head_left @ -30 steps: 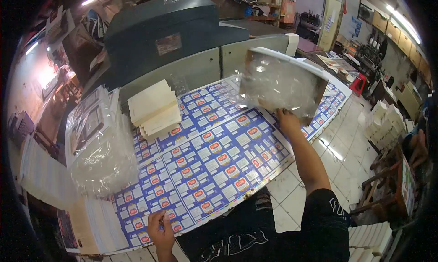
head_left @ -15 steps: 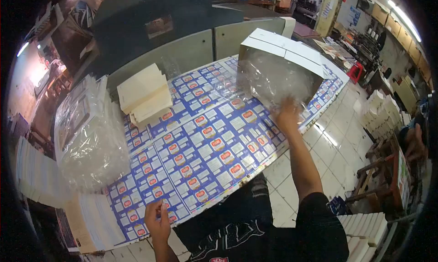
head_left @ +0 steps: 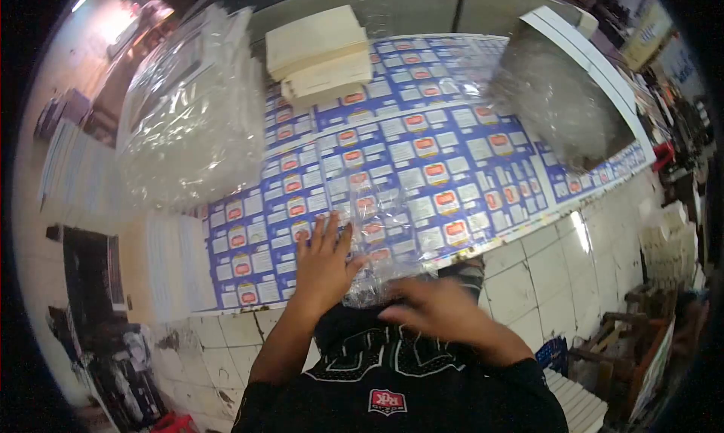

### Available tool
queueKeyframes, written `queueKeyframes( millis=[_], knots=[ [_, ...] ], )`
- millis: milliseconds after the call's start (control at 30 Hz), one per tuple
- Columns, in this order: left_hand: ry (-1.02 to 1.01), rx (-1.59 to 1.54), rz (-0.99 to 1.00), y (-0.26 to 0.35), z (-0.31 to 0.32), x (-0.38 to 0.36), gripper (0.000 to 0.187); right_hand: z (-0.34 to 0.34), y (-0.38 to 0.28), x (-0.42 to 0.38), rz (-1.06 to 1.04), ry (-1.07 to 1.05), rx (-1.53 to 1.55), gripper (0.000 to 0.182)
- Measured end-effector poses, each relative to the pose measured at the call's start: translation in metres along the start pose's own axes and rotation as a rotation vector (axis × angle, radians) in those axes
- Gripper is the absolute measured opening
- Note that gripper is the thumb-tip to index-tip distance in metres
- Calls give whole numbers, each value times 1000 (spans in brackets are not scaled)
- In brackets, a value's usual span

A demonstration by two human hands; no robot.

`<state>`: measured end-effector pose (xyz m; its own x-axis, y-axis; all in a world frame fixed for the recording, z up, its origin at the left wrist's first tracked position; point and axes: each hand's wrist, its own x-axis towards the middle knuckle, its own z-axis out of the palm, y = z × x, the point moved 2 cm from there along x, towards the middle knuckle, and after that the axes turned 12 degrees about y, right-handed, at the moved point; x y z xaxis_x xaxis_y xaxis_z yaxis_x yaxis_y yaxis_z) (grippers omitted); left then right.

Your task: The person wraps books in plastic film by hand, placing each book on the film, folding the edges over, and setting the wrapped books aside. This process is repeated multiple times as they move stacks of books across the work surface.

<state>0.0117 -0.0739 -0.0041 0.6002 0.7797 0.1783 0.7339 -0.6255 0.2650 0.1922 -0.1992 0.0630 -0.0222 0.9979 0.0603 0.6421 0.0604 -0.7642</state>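
A clear plastic bag lies on the blue-and-white printed sheet, its lower end crumpled at the table's front edge. My left hand rests flat beside it, fingers spread, with the thumb at the bag's left side. Smeared by motion, my right hand is over the front edge by the crumpled end; its fingers are too blurred to read. At the far right stands a box on its side, holding loose clear plastic bags.
A plastic-wrapped bundle stands at the left. Stacked cream booklets lie at the back. More stacked paper sits on the left front corner. Tiled floor and a wooden stool are to the right.
My right hand has come from the box to the front edge, and a clear bag now lies before me. My left hand has moved onto the table and spread. The view has turned downward.
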Motion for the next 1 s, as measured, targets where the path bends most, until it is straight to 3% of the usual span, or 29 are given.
queueKeyframes(
  millis=[33, 67, 100, 133, 167, 200, 233, 267, 333, 367, 467, 533, 600, 633, 667, 733, 800, 867, 933, 1000],
  knots=[
    [-60, 7, 74, -4, 1, 1, 50, -22, 14, -2, 64, 154, -40, 48],
    [-62, 9, 64, -10, -2, 3, 50, -33, 37, -1, 312, 418, 213, 56],
    [-162, 6, 120, -16, -4, 7, 45, -55, 47, 11, 198, 604, -15, 62],
    [-262, 0, 178, -17, -4, 12, 41, -65, 64, 30, -5, 658, -259, 68],
    [-326, 39, 163, -13, -11, 27, 37, -64, 81, 50, 91, 543, -73, 72],
    [-126, 40, 209, -14, -10, 32, 37, -59, 90, 67, 219, 491, 390, 74],
    [-68, 30, 242, -11, -16, 42, 41, -59, 89, 87, 425, 425, 488, 82],
    [-8, 25, 273, -7, -24, 49, 46, -67, 92, 103, 413, 422, 489, 82],
    [-1, -7, 183, -4, -26, 53, 52, -59, 98, 128, 566, -167, 722, 92],
    [3, -51, 97, -7, -27, 57, 60, -51, 98, 136, 509, -262, 697, 93],
    [13, -74, 15, -23, -10, 53, 69, -55, 69, 131, 404, -156, 536, 99],
    [14, -38, 31, -22, -7, 54, 71, -59, 36, 133, 366, -64, 544, 90],
    [59, -147, 191, -16, -6, 52, 69, -62, 12, 148, 135, 213, 13, 76],
    [-57, -195, 149, -15, -4, 60, 71, -58, 7, 154, 84, 266, -234, 69],
    [-58, -193, 156, -16, -7, 64, 71, -61, 22, 167, 87, 273, -233, 69],
    [26, -49, 131, -30, -18, 67, 72, -56, 72, 193, -83, -165, -502, 64],
    [169, 57, 63, -41, -27, 56, 73, -80, 113, 181, 137, 67, -118, 47],
    [520, 142, -118, -39, -48, 47, 70, -81, 132, 151, 405, 489, 421, 30],
    [424, 77, -165, -14, -44, 43, 60, -58, 138, 125, 518, 570, 607, 22],
    [126, -131, 41, 2, -21, 36, 61, -45, 135, 100, 568, 621, 663, 25]
  ],
)
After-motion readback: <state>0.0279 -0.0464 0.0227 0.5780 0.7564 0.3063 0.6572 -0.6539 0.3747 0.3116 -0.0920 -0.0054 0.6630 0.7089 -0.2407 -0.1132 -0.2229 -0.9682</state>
